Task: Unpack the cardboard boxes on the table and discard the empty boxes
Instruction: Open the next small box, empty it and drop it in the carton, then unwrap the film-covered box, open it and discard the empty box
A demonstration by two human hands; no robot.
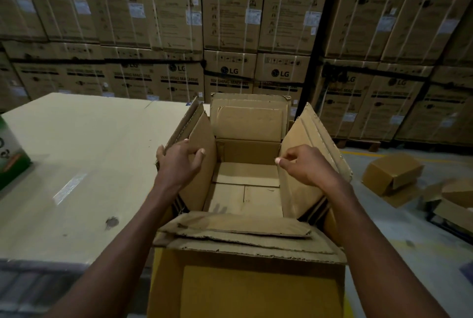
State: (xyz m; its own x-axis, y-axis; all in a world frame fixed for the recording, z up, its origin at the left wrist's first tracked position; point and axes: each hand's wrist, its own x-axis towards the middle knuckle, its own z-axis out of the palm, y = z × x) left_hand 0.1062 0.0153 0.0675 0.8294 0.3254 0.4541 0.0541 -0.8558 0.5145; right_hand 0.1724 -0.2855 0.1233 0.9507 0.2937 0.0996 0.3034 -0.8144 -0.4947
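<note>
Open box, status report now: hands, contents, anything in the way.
Left hand grips left flap; right hand pinches right flap. Open box shows bare bottom, nothing inside. Nothing in the way; discarded boxes on floor, right.

1. "WASHING MACHINE" in bold capitals across the upper stacked cartons (231,8) along the warehouse wall.
2. "LG" with round logo on the lower cartons (281,72) beneath, "WASHING MACHINE" again below it.
3. White stickers and handling symbols on the same cartons, too small to read.
4. Print on the green box (11,154) at left, illegible.
</note>
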